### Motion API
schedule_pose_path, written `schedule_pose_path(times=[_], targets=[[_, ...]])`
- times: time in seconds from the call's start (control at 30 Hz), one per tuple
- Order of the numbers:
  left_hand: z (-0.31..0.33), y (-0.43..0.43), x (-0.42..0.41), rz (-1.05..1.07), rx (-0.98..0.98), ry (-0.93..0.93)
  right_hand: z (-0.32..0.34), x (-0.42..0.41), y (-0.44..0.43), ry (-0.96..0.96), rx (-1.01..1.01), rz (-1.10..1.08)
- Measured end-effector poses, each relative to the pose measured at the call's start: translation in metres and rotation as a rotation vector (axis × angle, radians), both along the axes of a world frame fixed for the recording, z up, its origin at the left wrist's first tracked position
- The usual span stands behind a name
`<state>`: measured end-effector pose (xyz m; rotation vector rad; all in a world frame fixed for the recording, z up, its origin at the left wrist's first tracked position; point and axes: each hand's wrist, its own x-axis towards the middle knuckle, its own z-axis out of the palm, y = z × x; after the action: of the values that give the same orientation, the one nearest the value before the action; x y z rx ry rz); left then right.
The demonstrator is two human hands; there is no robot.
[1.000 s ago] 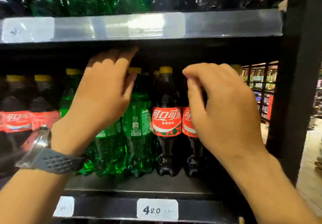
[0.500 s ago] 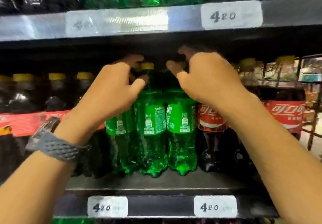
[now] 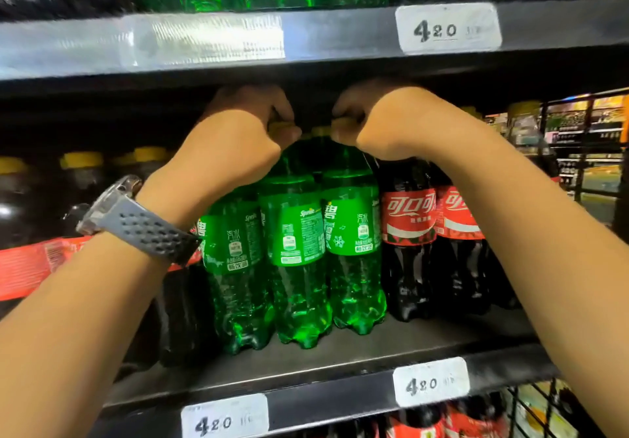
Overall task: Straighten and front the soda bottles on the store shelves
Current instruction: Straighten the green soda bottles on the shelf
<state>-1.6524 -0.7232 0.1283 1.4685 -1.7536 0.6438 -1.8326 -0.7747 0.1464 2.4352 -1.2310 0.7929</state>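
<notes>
Both hands are up at the tops of the green Sprite bottles [image 3: 292,233], which stand three abreast at the front of the middle shelf [image 3: 340,352], just beside the Coca-Cola bottles [image 3: 408,212]. The left hand [image 3: 238,144] has its fingers curled round a yellow cap [image 3: 280,127]; the right hand [image 3: 384,120] pinches the cap of the rightmost Sprite. The step looks like facing the labels: the middle one shows small print, not the logo. Next, I judge, each needs twisting by its cap until the logos face out, bases in line
</notes>
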Motion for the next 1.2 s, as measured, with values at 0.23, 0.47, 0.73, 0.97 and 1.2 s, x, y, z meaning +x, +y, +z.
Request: schedule_pose_path(times=[0.23, 0.47, 0.73, 0.97, 1.2], targets=[[0.006, 0.006, 0.001, -0.028, 0.165, 0.036, 0.0, -0.007, -0.004, 0.005, 0.041, 0.1], [0.002, 0.001, -0.005, 0.057, 0.047, 0.005, 0.002, 0.007, -0.014, -0.042, -0.042, 0.035], [0.003, 0.0, 0.004, -0.03, 0.088, 0.066, -0.002, -0.007, -0.013, -0.114, 0.042, 0.26], [0.005, 0.004, 0.002, -0.173, 0.182, 0.162, -0.004, -0.003, -0.017, -0.14, 0.008, 0.197], [0.006, 0.001, -0.003, -0.019, 0.094, 0.033, -0.003, 0.003, -0.017, -0.128, -0.035, 0.118]])
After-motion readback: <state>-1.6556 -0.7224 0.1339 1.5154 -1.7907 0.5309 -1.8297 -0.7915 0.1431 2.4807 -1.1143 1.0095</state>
